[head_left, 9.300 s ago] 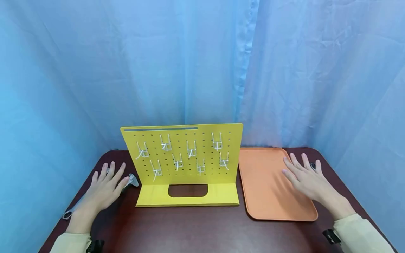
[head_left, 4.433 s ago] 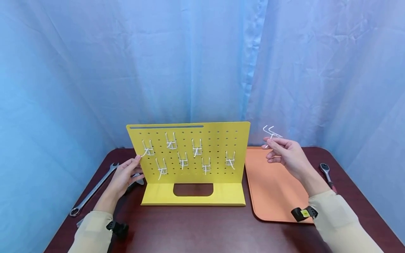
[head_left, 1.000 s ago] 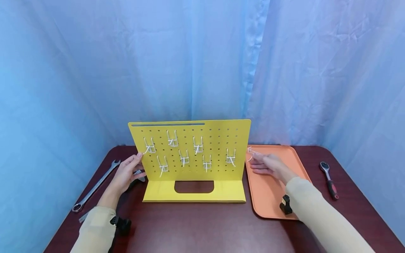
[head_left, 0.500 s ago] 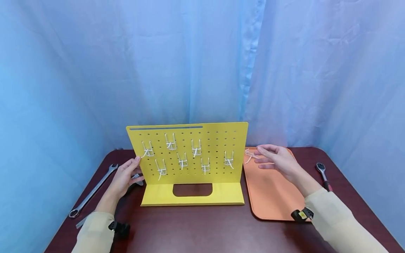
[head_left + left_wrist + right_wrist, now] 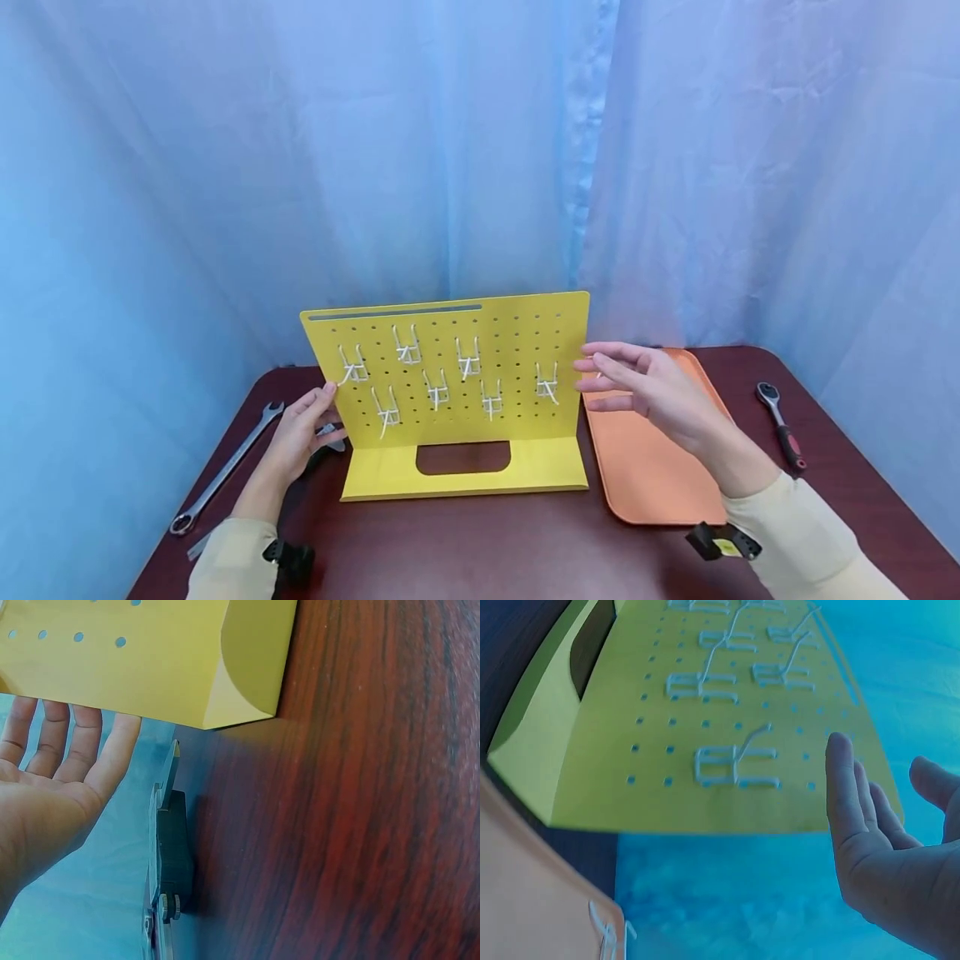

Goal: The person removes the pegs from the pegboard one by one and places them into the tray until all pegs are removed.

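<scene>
Here's the yellow pegboard [image 5: 450, 430] standing mid-table [image 5: 450, 550], seven white hooks [image 5: 736, 754] across its face. The left hand [image 5: 294, 429] grips its left edge, thumb in front, fingers behind. Over on the right, the right hand [image 5: 648, 390] is loose, fingers apart, holding nothing, right by the board's edge; contact, can't tell. Below it, the orange tray [image 5: 652, 467] carries one loose hook [image 5: 609, 941] at its corner.

Wrench [image 5: 228, 468], ratchet [image 5: 784, 435], blue curtain [image 5: 450, 150]
</scene>
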Motion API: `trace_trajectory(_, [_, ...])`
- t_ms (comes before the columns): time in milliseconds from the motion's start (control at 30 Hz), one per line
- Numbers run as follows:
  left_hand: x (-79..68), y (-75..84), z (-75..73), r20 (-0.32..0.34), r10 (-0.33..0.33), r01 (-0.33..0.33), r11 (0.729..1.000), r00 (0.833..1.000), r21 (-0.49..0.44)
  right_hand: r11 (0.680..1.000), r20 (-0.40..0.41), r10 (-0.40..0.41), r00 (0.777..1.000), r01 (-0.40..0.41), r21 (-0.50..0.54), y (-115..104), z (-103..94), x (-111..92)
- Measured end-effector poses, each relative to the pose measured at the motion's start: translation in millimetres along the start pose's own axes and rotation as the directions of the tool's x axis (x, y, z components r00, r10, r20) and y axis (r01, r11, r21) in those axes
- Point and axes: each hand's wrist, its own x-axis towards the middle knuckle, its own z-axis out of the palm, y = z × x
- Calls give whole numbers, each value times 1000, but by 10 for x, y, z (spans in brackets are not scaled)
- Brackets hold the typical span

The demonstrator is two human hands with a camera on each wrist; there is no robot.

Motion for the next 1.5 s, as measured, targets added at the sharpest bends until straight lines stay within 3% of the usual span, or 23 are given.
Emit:
trace_trajectory(333, [18, 26, -7, 1, -12, 12, 1000, 1000, 12, 990, 182, 34, 983, -58, 131, -77, 518, 272])
trace_trajectory(467, [11, 9, -3, 2, -19, 19, 1000, 1000, 3, 982, 226, 89, 970, -123, 143, -46, 729, 398])
trace_trajectory(800, [14, 4, -6, 14, -9, 9, 1000, 1000, -3, 929, 290, 240, 926, -306, 208, 69, 1143, 626])
trace_trajectory(1000, [5, 11, -5, 17, -8, 8, 1000, 1000, 1, 914, 296, 269, 917, -339, 221, 122, 1234, 755])
trace_trajectory(1500, [-13, 15, -8, 25, -5, 5, 1000, 1000, -7, 883, 311, 270, 911, -363, 297, 176, 1218, 884])
